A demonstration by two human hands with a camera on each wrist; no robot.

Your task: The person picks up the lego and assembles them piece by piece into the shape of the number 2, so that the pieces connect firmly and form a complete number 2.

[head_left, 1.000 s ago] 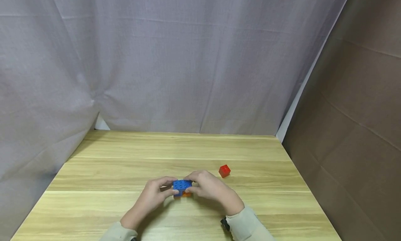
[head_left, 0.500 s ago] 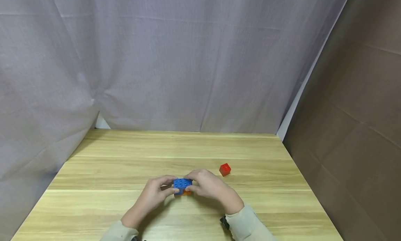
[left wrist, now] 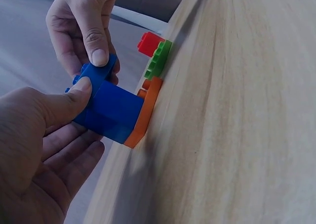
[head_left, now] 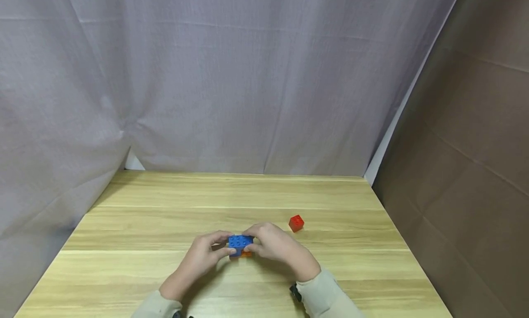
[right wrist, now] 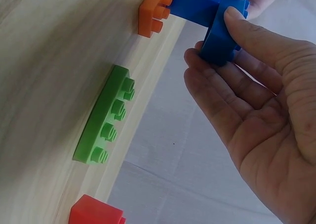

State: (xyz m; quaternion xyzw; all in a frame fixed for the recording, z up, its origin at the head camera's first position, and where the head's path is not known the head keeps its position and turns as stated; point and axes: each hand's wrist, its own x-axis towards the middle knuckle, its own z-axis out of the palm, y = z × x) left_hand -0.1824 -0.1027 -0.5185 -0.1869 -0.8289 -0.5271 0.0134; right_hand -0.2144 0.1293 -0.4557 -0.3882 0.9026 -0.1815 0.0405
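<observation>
A long blue toy brick (head_left: 240, 241) lies across the top of a taller blue block (left wrist: 116, 110). That block stands on an orange studded brick (left wrist: 148, 110) on the table. The upper brick overhangs the block on the right side. My left hand (head_left: 202, 256) grips the blue bricks from the left, its thumb on the near face. From the right, my right hand (head_left: 274, 247) pinches the overhanging end of the upper brick between thumb and fingers. Whether the two blue pieces are fully pressed together, I cannot tell.
A green studded brick (right wrist: 101, 117) lies just right of the orange one, hidden by my right hand in the head view. Farther right and back sits a small red brick (head_left: 296, 223). Grey curtain (head_left: 248, 102) hangs behind the wooden table (head_left: 186, 194).
</observation>
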